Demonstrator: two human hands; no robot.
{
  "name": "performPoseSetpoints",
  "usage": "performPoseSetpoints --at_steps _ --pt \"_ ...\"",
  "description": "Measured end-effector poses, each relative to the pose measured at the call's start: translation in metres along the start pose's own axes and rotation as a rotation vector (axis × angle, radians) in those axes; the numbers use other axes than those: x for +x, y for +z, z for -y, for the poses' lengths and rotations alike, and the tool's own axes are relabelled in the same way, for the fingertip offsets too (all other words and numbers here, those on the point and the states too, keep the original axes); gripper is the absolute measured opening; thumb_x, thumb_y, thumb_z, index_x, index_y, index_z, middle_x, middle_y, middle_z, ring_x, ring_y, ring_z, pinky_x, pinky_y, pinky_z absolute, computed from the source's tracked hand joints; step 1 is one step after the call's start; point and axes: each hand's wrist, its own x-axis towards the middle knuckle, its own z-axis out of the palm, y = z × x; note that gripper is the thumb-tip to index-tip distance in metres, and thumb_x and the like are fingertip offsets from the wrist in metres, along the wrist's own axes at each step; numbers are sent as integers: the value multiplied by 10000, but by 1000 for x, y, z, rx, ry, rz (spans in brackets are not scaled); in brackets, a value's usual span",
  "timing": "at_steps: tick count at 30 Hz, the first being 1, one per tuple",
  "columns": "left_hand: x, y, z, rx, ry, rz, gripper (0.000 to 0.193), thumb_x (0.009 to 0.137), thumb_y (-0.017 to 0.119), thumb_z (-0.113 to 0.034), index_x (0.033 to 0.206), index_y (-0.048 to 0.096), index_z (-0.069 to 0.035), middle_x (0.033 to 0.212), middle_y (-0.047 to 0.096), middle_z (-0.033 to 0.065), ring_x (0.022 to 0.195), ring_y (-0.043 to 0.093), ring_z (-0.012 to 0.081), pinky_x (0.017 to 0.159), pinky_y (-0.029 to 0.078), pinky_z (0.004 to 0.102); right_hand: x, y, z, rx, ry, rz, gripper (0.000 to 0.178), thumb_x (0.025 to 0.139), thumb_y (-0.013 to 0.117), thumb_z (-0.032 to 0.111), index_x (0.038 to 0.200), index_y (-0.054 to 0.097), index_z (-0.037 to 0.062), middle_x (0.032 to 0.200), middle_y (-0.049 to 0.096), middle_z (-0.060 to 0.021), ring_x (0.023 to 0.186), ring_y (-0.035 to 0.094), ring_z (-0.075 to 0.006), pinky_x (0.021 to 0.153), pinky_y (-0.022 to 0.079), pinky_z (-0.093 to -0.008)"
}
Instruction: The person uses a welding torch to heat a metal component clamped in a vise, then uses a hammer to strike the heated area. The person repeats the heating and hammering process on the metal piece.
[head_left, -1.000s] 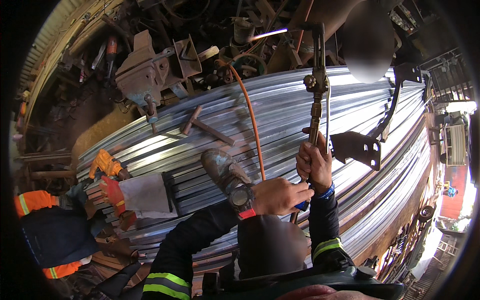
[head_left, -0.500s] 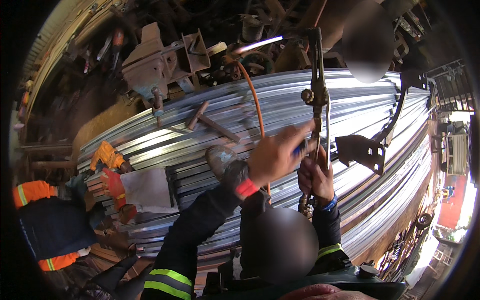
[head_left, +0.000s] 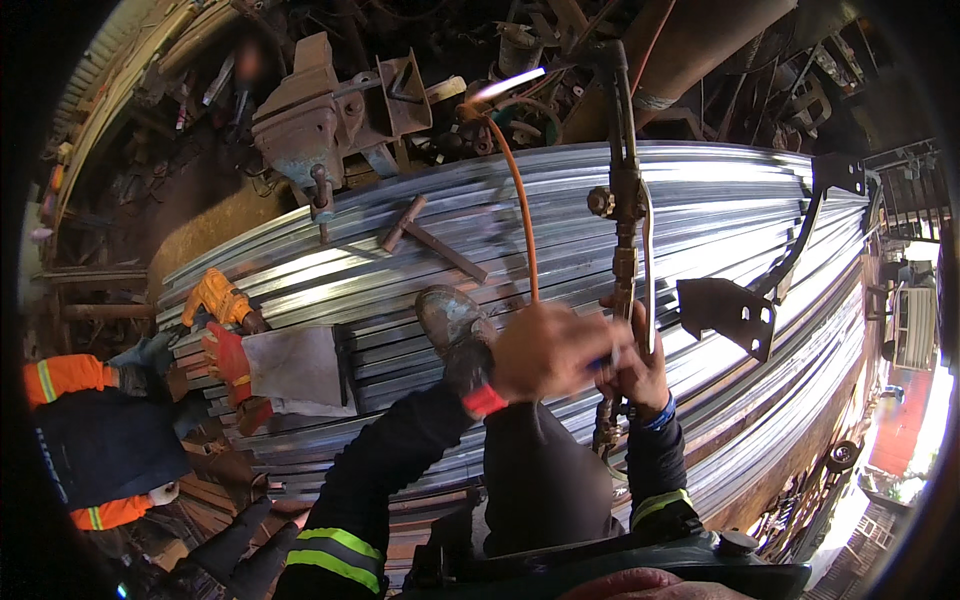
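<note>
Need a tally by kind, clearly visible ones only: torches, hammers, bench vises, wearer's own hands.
Torch: 1
Hammer: 1
Bench vise: 1
Wearer's own hands: 2 (left hand, blurred; right hand, around the torch)
Total: 5

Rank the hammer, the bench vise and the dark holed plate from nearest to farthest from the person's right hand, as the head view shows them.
From the right hand:
1. Dark holed plate, right and slightly up.
2. Hammer, up and left.
3. Bench vise, farther toward the upper left.
</note>
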Motion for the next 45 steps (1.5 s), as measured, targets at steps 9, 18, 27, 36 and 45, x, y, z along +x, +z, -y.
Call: performPoseSetpoints --at_steps 9,18,27,36,45 --pt "-24 19 -11 -187 17 538 542 773 785 -350 1240 640 -116 852 715 66 701 697 260 573 534 366 28 30 42 254 294 -62 370 981 473 34 1339 385 8 647 358 5 499 367 -58 427 289 -208" --pt "34 -41 47 335 -294 -128 528 901 701 -285 1351 530 -69 1079 667 150 755 703 298 599 561 366 12 36 38 203 367 24 396 990 489 61 1365 364 52 652 397 2 442 370 -67 364 312 -221" --pt "22 -41 63 280 -188 -293 336 910 694 -191 1181 575 -31 1001 677 136 808 718 295 613 580 358 13 41 41 140 370 127 413 996 494 58 1378 346 6 660 416 -3 457 392 -72 378 348 -226" --pt "13 -57 64 151 -197 -426 475 899 718 -225 1311 556 -51 1025 694 132 859 724 244 685 570 326 22 50 40 70 356 141 407 995 506 65 1369 362 -4 675 457 -3 471 418 -60 393 364 -223" --pt "-42 -72 37 -177 -623 -758 410 998 603 -246 1335 536 -22 925 694 49 793 627 113 736 499 267 63 87 24 -477 171 300 426 968 573 124 1356 447 0 701 578 -33 558 543 -81 515 448 -277"
